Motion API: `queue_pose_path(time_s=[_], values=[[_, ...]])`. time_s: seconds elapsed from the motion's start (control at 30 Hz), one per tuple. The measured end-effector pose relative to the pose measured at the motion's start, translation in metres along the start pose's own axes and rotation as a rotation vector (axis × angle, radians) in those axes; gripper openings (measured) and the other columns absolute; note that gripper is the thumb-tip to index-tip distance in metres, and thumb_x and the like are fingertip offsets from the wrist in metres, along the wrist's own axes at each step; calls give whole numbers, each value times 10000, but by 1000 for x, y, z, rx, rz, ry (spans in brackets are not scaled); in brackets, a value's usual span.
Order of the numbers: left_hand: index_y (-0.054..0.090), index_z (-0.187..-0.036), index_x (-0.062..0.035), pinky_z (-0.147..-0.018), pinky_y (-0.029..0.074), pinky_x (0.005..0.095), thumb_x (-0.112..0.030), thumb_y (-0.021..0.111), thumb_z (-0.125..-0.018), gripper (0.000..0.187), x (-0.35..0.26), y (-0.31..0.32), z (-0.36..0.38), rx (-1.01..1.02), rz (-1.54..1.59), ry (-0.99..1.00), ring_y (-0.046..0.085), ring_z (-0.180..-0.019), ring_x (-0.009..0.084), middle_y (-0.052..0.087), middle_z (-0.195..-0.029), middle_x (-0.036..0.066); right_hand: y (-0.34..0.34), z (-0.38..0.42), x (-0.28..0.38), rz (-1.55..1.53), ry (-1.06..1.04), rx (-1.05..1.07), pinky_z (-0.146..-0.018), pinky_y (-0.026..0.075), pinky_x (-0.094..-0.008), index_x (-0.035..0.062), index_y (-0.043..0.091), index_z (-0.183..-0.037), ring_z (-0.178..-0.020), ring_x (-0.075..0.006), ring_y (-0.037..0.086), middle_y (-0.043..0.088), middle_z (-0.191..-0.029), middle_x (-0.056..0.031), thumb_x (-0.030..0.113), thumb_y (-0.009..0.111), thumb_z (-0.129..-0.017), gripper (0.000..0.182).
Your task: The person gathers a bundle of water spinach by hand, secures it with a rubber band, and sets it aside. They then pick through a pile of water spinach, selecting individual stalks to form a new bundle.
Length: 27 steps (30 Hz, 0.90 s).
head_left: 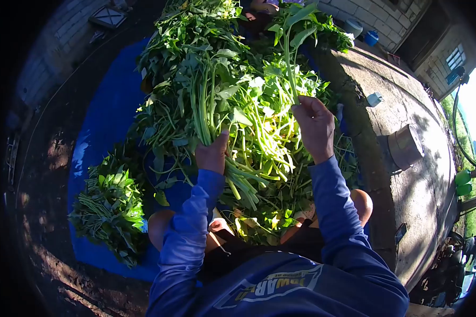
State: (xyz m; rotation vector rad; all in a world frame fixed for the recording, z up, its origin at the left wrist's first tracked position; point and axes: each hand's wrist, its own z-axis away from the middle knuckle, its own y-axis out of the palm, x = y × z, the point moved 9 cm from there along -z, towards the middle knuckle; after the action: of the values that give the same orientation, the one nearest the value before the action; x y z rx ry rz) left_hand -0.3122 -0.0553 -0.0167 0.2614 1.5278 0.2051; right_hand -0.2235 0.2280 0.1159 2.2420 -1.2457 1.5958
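At the bottom edge of the frame is my dark blue shirt (280, 285), printed with pale lettering, and above it my bare knees are bent apart. The fingers of my left hand (211, 156), at centre, are wrapped around a bundle of leafy green stems (200, 103). Its long axis runs nearly up the frame, leaves towards the top; stem ends stick out below my grip, towards the lower right. Right of centre, the fingers of my right hand (317, 127) pinch a single stem (289, 63) by its lower end; it points up the frame, leaning slightly left, its broad leaves near the top edge. Beneath lies a blue sheet (108, 100), with a smaller bunch of greens (111, 206) at lower left and a large, partly sunlit heap of greens (269, 121) from the centre to the top. At right, a sun-patched concrete ledge (375, 79) carries a grey cylinder (405, 147). Farther off, a block wall (388, 21) stands at upper right, near a dark doorway (426, 39).
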Motion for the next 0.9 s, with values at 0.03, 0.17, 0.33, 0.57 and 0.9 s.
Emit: queue_pose_path(time_s=[0.03, 0.17, 0.33, 0.57, 0.9], values=[[639, -820, -75, -485, 443, 302, -241, 819, -909, 260, 7, 7, 5, 1, 26, -16, 525, -515, 101, 574, -655, -5, 7, 4, 3, 20, -18, -7, -712, 531, -317, 12, 755, -1132, -751, -142, 650, 724, -923, -93, 185, 761, -890, 297], [616, -735, -105, -487, 467, 328, -399, 783, -934, 393, 69, 28, 27, 64, 226, -362, 516, -481, 138, 556, -619, 16, 79, 50, -17, -79, 51, 198, -753, 550, -349, -6, 743, -1166, -815, -203, 699, 747, -977, -149, 219, 725, -922, 332], [651, -1038, -77, -676, 537, 356, -642, 711, -917, 582, 141, 24, 40, 122, 374, -660, 604, -717, 161, 628, -876, 33, 136, 124, -69, -177, 434, 437, -702, 542, -268, -49, 716, -1184, -769, -107, 659, 749, -941, -75, 190, 743, -960, 328], [682, -1110, -11, -649, 514, 327, -582, 822, -842, 646, 140, 2, 41, 29, 196, -528, 632, -774, 153, 676, -947, 54, 138, 148, -83, -105, 642, 411, -644, 534, -270, 6, 750, -1023, -735, -88, 648, 742, -861, -29, 247, 757, -950, 252], [625, -833, -95, -526, 519, 356, -431, 811, -855, 385, 57, -37, 2, -34, -60, -359, 615, -548, 193, 584, -696, 48, 73, 62, -146, 69, 368, 203, -793, 558, -353, 10, 765, -1008, -842, -209, 731, 772, -898, -136, 211, 681, -899, 243]])
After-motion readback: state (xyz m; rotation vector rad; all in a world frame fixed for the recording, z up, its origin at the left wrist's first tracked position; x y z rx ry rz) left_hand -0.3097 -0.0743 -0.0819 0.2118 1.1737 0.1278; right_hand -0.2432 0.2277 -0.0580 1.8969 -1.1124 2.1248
